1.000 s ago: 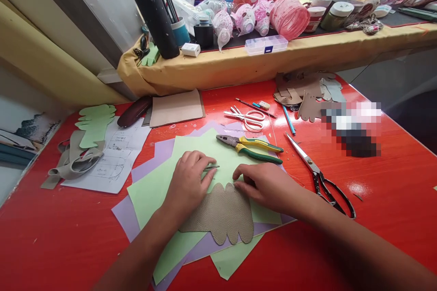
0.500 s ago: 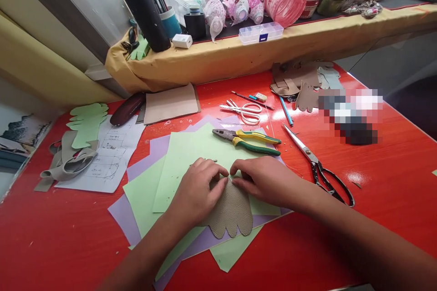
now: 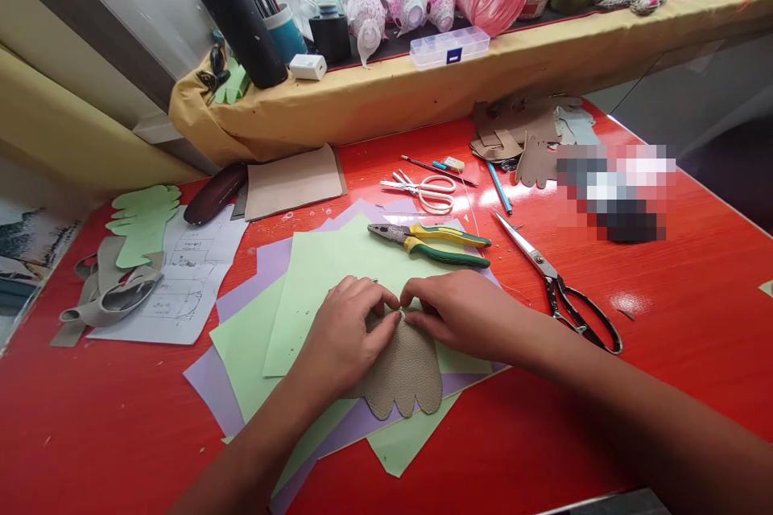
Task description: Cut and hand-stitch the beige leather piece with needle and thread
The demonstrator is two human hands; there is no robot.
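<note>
A grey-beige leather piece (image 3: 406, 374) with a scalloped lower edge lies on stacked green and purple paper sheets. At its upper edge, my left hand (image 3: 356, 326) pinches it between thumb and forefinger. My right hand (image 3: 450, 307) pinches the same edge just beside it, with the fingertips of both hands almost touching. Something small and whitish shows between the fingertips, too small to name. Beyond the hands lie pliers (image 3: 431, 244) with yellow and green handles. To the right of the sheets rest large black-handled scissors (image 3: 559, 282).
Small white-handled scissors (image 3: 431, 195), a pencil (image 3: 438, 170) and a blue pen (image 3: 499, 187) lie farther back. Leather scraps (image 3: 519, 133) sit back right. On the left are a drawn paper (image 3: 193, 273) and green cutouts (image 3: 142, 221). A crowded ledge (image 3: 362, 100) borders the red table (image 3: 682, 346).
The view has shifted slightly, so the scene sits a little farther left and higher. Both hands keep their pinch at the leather's upper edge, with only tiny finger movement.
</note>
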